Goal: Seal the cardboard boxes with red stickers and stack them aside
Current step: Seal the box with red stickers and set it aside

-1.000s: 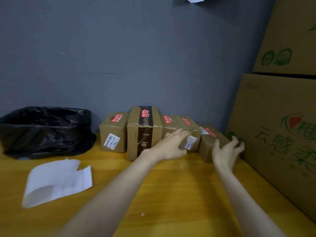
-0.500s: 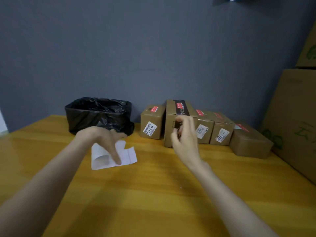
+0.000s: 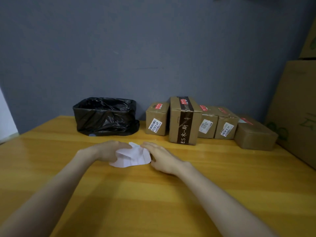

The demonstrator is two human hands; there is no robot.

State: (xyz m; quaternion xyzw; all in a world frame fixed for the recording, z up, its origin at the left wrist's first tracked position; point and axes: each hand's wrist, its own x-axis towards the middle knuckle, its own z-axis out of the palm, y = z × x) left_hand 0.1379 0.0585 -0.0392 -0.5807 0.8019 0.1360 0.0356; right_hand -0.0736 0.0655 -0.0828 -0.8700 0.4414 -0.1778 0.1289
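Now white paper [image 3: 131, 157] gripped both sides, left hand [image 3: 109, 152] and right hand [image 3: 160, 157] curled round edges; judged light, limp, easily crumpled. Boxes [image 3: 185, 120] lined far right.

Five brown cardboard boxes [image 3: 174, 120] stand side by side along the wall [image 3: 153, 48], each top bearing a red sticker [image 3: 158, 105]

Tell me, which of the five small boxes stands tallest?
The second from the left, the box with the dark band over its top and down its front; the rest are lower.
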